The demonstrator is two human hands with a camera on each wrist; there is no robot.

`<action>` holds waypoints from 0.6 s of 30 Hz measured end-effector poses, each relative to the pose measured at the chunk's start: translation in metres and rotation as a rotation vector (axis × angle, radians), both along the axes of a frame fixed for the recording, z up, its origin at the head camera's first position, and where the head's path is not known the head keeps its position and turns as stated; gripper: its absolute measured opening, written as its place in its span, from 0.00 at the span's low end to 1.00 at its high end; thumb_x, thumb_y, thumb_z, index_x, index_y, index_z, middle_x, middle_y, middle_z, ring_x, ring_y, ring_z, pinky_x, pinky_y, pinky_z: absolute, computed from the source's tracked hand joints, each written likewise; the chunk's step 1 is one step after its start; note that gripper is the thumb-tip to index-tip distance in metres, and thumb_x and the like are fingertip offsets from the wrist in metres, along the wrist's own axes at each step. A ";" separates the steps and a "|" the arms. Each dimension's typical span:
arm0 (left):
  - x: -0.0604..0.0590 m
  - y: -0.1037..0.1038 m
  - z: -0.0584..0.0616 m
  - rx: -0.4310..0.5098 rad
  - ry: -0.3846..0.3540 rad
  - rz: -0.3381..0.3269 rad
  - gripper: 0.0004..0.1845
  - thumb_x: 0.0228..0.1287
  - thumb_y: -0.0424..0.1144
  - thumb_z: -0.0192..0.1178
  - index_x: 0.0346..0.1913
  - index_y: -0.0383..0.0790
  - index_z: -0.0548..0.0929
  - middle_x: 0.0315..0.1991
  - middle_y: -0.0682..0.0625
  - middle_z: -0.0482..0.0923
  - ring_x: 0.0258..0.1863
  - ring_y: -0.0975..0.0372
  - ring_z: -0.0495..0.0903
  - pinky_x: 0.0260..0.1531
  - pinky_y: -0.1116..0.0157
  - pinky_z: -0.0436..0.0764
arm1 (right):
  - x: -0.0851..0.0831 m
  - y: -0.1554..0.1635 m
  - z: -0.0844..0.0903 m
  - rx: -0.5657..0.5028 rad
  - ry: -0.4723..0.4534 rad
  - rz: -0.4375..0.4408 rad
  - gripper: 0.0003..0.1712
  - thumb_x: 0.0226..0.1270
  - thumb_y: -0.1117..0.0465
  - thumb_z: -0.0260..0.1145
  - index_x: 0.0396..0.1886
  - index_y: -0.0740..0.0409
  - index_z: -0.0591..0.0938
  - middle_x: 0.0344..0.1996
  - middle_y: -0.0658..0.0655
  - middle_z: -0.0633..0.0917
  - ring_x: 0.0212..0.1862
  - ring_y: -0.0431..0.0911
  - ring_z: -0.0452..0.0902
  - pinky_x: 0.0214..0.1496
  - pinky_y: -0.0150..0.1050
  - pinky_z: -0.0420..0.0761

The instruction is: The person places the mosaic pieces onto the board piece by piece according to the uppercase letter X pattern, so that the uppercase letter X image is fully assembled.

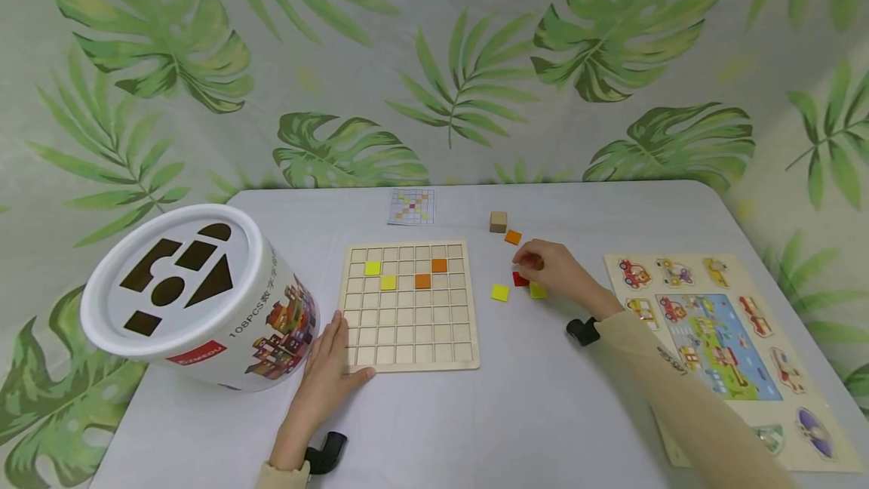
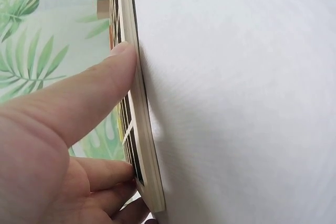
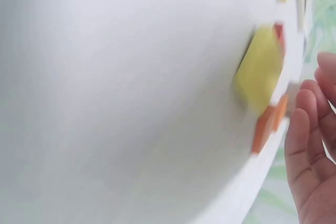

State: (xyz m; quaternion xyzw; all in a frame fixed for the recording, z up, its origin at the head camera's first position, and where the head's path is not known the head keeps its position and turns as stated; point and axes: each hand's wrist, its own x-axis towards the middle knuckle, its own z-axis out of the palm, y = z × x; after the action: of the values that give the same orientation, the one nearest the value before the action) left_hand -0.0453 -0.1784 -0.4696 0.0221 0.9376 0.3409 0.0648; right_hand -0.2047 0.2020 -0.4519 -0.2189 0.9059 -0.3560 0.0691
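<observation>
A wooden grid board (image 1: pixel 410 330) lies mid-table with two yellow tiles (image 1: pixel 372 268) and two orange tiles (image 1: pixel 439 265) set in its upper rows. My left hand (image 1: pixel 342 353) rests flat on the board's near left corner. In the left wrist view its thumb (image 2: pixel 105 87) presses the board's edge (image 2: pixel 144 145). My right hand (image 1: pixel 536 262) hovers, fingers loosely bent, over loose tiles right of the board: a red tile (image 1: pixel 519 278) at its fingertips and yellow tiles (image 1: pixel 499 292) beside it. The blurred right wrist view shows relaxed fingers (image 3: pixel 310 150) holding nothing, near a yellow tile (image 3: pixel 260 74).
A white shape-sorter bucket (image 1: pixel 197 296) lies tilted at the left, close to my left hand. A pattern card (image 1: pixel 411 206) sits behind the board. An orange tile (image 1: pixel 512 237) and a wooden cube (image 1: pixel 498 222) lie beyond my right hand. A vehicle peg puzzle (image 1: pixel 720 338) fills the right side.
</observation>
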 end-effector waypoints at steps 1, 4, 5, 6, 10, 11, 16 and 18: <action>0.000 0.000 0.000 0.000 0.006 -0.001 0.51 0.56 0.42 0.69 0.72 0.24 0.48 0.75 0.35 0.38 0.71 0.39 0.39 0.66 0.40 0.42 | 0.000 0.005 -0.001 0.005 0.000 -0.001 0.08 0.60 0.71 0.66 0.40 0.64 0.82 0.35 0.54 0.82 0.37 0.48 0.74 0.42 0.43 0.78; 0.000 0.000 0.001 -0.005 0.020 -0.006 0.51 0.56 0.42 0.69 0.72 0.24 0.49 0.75 0.35 0.39 0.71 0.38 0.40 0.66 0.40 0.42 | 0.001 0.014 -0.003 0.014 -0.012 0.013 0.09 0.59 0.72 0.66 0.40 0.65 0.82 0.36 0.56 0.81 0.38 0.49 0.74 0.42 0.44 0.78; 0.000 0.000 0.001 -0.005 0.024 -0.007 0.50 0.56 0.42 0.69 0.72 0.24 0.49 0.75 0.35 0.39 0.71 0.38 0.41 0.66 0.40 0.42 | 0.002 0.015 -0.004 0.018 -0.021 0.017 0.09 0.59 0.72 0.66 0.41 0.65 0.82 0.36 0.56 0.81 0.38 0.49 0.74 0.41 0.44 0.78; 0.000 0.000 0.000 -0.006 0.027 -0.007 0.50 0.56 0.42 0.69 0.72 0.24 0.49 0.75 0.34 0.39 0.71 0.38 0.41 0.65 0.39 0.42 | 0.002 0.015 -0.005 0.025 -0.031 0.017 0.09 0.59 0.72 0.66 0.41 0.65 0.82 0.36 0.56 0.81 0.38 0.50 0.74 0.41 0.43 0.78; -0.001 -0.001 -0.001 -0.001 0.027 -0.006 0.51 0.56 0.42 0.69 0.72 0.24 0.49 0.75 0.35 0.38 0.71 0.38 0.40 0.65 0.39 0.42 | 0.002 0.010 -0.007 0.067 -0.060 0.019 0.10 0.57 0.70 0.69 0.40 0.65 0.82 0.34 0.55 0.80 0.37 0.49 0.73 0.40 0.41 0.77; -0.001 -0.001 -0.002 0.000 0.024 -0.005 0.51 0.56 0.42 0.69 0.72 0.24 0.49 0.75 0.35 0.38 0.71 0.39 0.40 0.66 0.39 0.42 | 0.002 0.008 -0.008 0.079 -0.063 0.022 0.11 0.56 0.70 0.69 0.40 0.65 0.82 0.34 0.55 0.80 0.37 0.49 0.73 0.40 0.41 0.77; 0.000 -0.002 -0.003 0.003 0.019 -0.006 0.51 0.56 0.43 0.69 0.72 0.24 0.48 0.75 0.36 0.38 0.71 0.39 0.40 0.66 0.40 0.41 | 0.002 0.002 -0.009 0.111 -0.038 0.037 0.10 0.54 0.71 0.71 0.37 0.65 0.82 0.33 0.54 0.79 0.36 0.48 0.73 0.40 0.41 0.77; 0.000 -0.002 -0.003 0.000 0.024 -0.010 0.51 0.56 0.43 0.69 0.72 0.24 0.48 0.75 0.35 0.38 0.71 0.39 0.40 0.66 0.40 0.41 | 0.003 0.000 -0.008 0.110 -0.037 0.030 0.10 0.54 0.71 0.71 0.37 0.64 0.82 0.32 0.54 0.79 0.36 0.48 0.73 0.40 0.41 0.77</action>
State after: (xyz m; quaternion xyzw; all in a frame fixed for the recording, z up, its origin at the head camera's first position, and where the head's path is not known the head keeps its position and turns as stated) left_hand -0.0452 -0.1804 -0.4724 0.0309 0.9382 0.3403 0.0554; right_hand -0.2016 0.2022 -0.4599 -0.2214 0.9193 -0.3085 0.1032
